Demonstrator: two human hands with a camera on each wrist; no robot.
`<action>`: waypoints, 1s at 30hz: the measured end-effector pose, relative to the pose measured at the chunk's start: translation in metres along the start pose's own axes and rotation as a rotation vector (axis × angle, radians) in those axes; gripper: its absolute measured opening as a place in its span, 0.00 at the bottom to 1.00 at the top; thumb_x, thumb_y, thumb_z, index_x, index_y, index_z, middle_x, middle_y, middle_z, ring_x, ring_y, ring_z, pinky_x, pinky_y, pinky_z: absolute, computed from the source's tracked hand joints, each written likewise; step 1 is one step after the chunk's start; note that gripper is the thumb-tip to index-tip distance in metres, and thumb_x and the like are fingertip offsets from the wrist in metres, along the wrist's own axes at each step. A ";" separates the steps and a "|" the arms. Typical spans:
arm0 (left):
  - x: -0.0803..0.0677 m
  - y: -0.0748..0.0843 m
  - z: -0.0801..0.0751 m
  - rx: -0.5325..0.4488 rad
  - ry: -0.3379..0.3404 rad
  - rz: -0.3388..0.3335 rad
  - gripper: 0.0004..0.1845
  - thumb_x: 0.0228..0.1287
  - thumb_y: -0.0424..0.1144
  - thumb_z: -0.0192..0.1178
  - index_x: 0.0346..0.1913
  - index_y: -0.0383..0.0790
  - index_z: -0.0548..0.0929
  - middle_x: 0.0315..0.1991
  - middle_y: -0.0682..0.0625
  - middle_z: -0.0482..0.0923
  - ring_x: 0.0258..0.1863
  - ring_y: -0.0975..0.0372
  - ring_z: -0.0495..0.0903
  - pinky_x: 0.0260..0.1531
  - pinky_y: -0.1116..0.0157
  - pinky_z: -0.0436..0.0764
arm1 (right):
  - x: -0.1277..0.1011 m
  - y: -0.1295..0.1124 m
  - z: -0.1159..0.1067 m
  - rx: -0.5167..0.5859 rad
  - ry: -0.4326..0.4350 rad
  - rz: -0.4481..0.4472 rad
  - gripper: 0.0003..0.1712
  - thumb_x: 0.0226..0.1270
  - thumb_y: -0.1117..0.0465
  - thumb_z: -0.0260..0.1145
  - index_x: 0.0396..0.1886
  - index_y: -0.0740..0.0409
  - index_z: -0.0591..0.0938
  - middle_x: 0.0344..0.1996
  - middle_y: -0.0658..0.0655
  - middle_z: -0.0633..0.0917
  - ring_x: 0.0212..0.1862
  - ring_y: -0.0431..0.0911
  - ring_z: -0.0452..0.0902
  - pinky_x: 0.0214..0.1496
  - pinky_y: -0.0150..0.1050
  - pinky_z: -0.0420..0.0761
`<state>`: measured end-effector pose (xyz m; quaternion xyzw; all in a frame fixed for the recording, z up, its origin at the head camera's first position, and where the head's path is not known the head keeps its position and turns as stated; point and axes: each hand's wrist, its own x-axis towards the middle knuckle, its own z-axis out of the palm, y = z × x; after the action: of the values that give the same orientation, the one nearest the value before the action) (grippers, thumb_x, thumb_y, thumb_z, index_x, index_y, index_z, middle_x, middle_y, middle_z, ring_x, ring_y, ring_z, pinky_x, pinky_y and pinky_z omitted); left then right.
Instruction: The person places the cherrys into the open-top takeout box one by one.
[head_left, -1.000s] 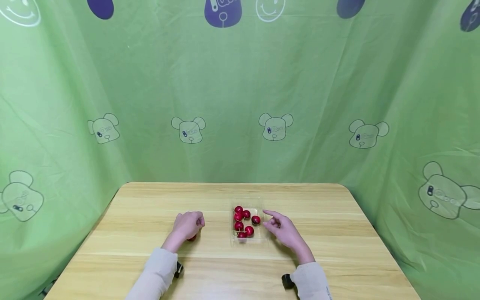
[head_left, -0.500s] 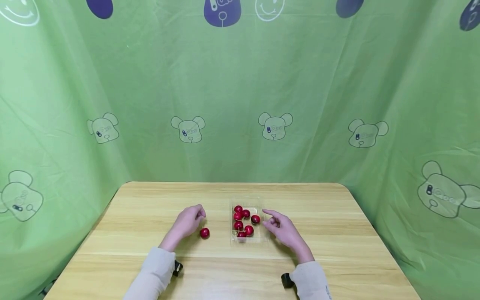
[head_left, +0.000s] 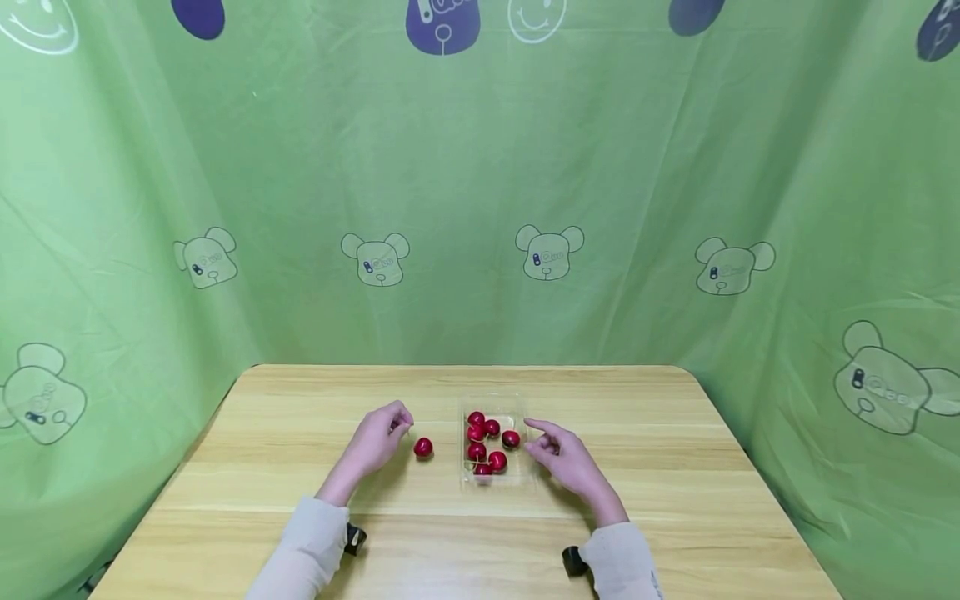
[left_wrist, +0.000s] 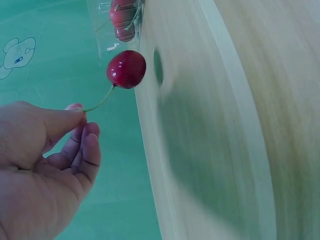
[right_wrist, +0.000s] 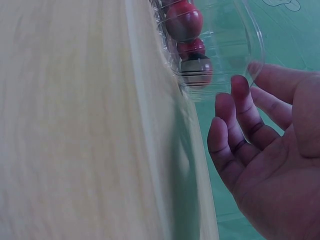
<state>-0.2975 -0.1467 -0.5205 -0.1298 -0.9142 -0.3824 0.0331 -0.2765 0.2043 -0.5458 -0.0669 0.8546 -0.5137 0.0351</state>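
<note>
Just left hand (head_left: 381, 438) pinches cherry (head_left: 423, 447) stem; clear tray (head_left: 516, 406) beside.

Setting: staged recording booth, not a lived-in room.
Backdrop: green cloth (head_left: 480, 192) with printed bear faces, hung across the top and both sides of the frame.
Furniture: one light wooden table (head_left: 675, 500) at lower centre, enclosed by the cloth.
</note>
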 end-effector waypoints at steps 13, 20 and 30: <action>-0.002 0.018 -0.005 -0.106 0.103 0.036 0.04 0.74 0.30 0.60 0.45 0.41 0.83 0.40 0.41 0.84 0.37 0.63 0.79 0.41 0.66 0.82 | 0.000 0.000 0.000 -0.001 -0.001 0.007 0.30 0.72 0.63 0.69 0.72 0.55 0.75 0.37 0.53 0.82 0.38 0.44 0.76 0.36 0.32 0.79; -0.001 0.025 -0.005 -0.144 0.146 0.060 0.04 0.73 0.30 0.61 0.46 0.40 0.83 0.40 0.41 0.85 0.37 0.62 0.79 0.38 0.68 0.82 | 0.000 0.000 0.000 -0.004 0.005 0.005 0.30 0.72 0.63 0.68 0.72 0.56 0.76 0.37 0.53 0.82 0.37 0.44 0.76 0.36 0.32 0.80; -0.001 0.034 -0.004 -0.157 0.170 0.088 0.04 0.73 0.31 0.61 0.46 0.40 0.84 0.39 0.47 0.85 0.40 0.61 0.82 0.45 0.63 0.84 | -0.001 -0.001 0.000 -0.017 0.007 0.008 0.30 0.72 0.62 0.69 0.72 0.55 0.76 0.37 0.53 0.82 0.38 0.43 0.76 0.37 0.31 0.79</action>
<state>-0.2875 -0.1268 -0.4940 -0.1392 -0.8687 -0.4607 0.1169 -0.2758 0.2037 -0.5450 -0.0620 0.8593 -0.5066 0.0338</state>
